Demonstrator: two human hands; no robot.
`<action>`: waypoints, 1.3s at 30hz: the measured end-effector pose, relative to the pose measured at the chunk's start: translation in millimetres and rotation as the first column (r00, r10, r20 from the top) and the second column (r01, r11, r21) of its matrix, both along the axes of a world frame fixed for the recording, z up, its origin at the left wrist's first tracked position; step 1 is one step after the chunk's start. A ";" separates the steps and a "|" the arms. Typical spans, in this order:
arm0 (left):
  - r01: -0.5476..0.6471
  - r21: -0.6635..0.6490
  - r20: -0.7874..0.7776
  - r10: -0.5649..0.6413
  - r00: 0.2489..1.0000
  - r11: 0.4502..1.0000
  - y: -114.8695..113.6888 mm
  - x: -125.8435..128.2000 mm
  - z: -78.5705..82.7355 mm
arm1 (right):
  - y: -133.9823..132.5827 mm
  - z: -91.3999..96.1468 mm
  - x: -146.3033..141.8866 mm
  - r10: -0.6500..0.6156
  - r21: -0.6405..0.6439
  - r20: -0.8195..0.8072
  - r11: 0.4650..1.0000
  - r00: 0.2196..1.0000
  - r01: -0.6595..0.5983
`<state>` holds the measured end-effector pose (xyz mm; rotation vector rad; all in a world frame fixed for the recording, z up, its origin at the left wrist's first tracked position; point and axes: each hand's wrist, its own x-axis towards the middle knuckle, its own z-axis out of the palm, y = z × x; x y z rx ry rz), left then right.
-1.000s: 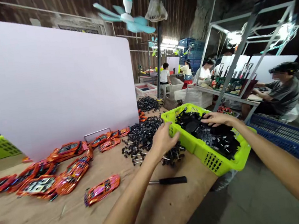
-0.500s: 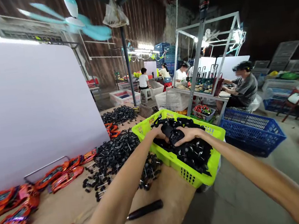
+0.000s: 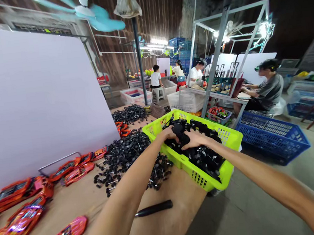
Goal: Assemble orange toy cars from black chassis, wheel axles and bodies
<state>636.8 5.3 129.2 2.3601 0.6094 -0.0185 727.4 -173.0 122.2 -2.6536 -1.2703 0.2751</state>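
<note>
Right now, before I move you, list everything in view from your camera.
car shells: several, orange-red, left on table
wheels: heap, black, table beside basket
basket: one, lime green, table edge
black parts: many, black, in basket
screwdriver: one, black handle, table front
board: one, white, table's far left
crate: one, blue, floor at right
fan: one, pale blue, overhead
co-workers: four, background
left hand: one, on black parts
right hand: one, on black parts

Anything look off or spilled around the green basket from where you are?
The lime-green plastic basket appears to sit askew, its near corner jutting past the table edge over the floor. Loose black toy wheels on pins lie heaped beside it.
</note>
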 end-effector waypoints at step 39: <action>-0.213 -0.307 0.079 0.248 0.966 0.928 -20.8 -9.5 45.7 | 21.7 31.9 19.3 0.136 0.508 -0.520 0.843 0.843 0.177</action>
